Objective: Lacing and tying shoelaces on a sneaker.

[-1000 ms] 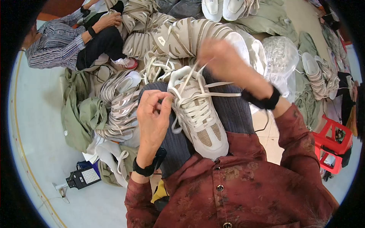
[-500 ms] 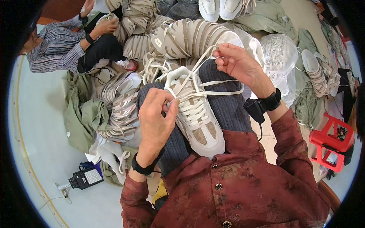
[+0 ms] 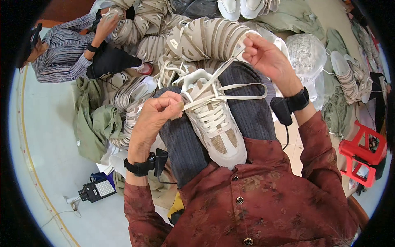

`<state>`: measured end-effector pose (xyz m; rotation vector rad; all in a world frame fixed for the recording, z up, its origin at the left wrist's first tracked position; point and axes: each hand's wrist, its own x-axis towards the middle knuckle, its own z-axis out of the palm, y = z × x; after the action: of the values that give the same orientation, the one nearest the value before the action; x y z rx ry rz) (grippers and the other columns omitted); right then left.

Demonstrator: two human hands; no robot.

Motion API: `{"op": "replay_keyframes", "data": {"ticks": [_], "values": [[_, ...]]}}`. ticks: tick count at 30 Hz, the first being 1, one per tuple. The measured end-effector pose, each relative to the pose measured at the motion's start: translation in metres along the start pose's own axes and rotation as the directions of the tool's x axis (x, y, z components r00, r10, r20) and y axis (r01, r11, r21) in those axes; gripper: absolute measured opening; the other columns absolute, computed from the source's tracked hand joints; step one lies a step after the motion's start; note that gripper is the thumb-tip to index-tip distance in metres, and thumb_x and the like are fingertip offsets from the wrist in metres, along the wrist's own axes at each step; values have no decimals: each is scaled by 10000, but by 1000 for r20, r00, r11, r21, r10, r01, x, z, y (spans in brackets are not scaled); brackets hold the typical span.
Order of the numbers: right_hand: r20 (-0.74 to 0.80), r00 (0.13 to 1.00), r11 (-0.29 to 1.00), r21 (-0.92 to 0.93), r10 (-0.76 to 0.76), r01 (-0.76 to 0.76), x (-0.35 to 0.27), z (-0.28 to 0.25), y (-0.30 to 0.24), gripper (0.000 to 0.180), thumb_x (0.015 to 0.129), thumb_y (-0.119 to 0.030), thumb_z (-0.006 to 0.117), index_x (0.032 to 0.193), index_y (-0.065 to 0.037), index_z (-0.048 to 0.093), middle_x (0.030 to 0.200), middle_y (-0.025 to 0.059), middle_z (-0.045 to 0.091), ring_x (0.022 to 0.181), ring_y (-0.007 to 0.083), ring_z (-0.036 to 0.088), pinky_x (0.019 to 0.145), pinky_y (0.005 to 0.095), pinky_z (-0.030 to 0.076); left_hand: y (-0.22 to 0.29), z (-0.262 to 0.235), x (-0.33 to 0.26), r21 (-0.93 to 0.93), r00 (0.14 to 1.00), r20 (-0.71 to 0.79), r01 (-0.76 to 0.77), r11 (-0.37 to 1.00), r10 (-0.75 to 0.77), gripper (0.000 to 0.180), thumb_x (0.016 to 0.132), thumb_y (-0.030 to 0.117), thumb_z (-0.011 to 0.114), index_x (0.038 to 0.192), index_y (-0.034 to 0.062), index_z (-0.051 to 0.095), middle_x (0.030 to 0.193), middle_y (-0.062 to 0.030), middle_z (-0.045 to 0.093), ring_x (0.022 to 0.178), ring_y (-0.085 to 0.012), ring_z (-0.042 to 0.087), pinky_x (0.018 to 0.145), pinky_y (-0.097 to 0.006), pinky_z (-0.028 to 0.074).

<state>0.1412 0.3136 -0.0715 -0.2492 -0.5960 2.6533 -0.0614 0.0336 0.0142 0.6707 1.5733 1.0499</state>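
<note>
A white and beige sneaker [image 3: 216, 127] rests on my lap between my dark ribbed trouser legs, its toe pointing at my body. White shoelace [image 3: 242, 97] is threaded up its front, and one length loops out over my right thigh. At the left of the shoe's collar, my left hand [image 3: 161, 110] pinches one lace end between thumb and fingers. My right hand [image 3: 267, 57] is raised beyond the shoe's heel and pinches another part of the lace. From there the lace runs taut down to the shoe's tongue.
Long stacks of beige shoe uppers [image 3: 210, 39] lie beyond my knees. A clear bag of laces [image 3: 306, 57] sits to their right. A red plastic stool [image 3: 362, 150] stands at far right. Another person [image 3: 68, 49] handles uppers at upper left. Green cloth [image 3: 98, 119] lies on the left.
My left hand has moved left and rotated, drawing its lace end outward. My right hand has gone slightly up and right, and the lace between it and the shoe is straighter.
</note>
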Motion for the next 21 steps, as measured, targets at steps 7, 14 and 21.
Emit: {"op": "replay_keyframes", "data": {"ticks": [7,14,21], "values": [[-309,942,992,-21,-127,127,11,-58,-35,92,971,-75,595,942,-2,547,807,53,563,636,129,460,698,292,447,-4,-2,4,69,996,17,-90,994,89,180,888,171,691,821,6,668,1013,3,546,907,-80,508,841,-214,378],[-380,906,982,-96,-185,160,10,-61,-38,103,972,-64,589,907,3,546,803,49,557,638,135,453,683,288,462,-10,0,8,174,997,-37,-66,983,73,132,854,125,716,860,-6,702,1001,8,590,871,-71,521,792,-213,405],[-476,851,975,-115,-223,191,9,-90,-40,91,964,-59,592,905,1,558,788,51,558,650,138,489,701,294,486,-7,5,8,325,990,-50,-111,939,134,101,849,98,710,864,-2,700,1006,18,590,795,-46,514,682,-198,407]]}}
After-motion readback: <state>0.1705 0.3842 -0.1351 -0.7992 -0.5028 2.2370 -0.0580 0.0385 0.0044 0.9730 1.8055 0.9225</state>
